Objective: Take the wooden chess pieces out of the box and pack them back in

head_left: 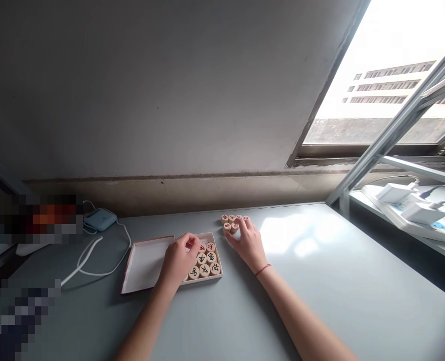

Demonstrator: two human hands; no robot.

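A shallow box point(221, 277) lies on the table with its lid part opened flat to the left, showing a white inside point(145, 265). Inside the box sit round wooden Chinese chess pieces point(204, 271) in rows, with black and red characters. My left hand point(181, 255) hangs over the box's left half, thumb and fingers pinched together; whatever they hold is hidden. Beyond the box's right end, more Chinese chess pieces point(225, 219) with red characters stand in two rows. My right hand point(247, 243) reaches over these, thumb and fingers closed around a piece at the near row's right end, mostly covered.
A light blue device point(100, 219) with a white cable point(126, 235) lies at the back left. White chargers point(425, 210) and cables rest on a shelf at the right. The wall point(169, 110) closes off the table's back, and a slanted metal post point(380, 145) stands at right.
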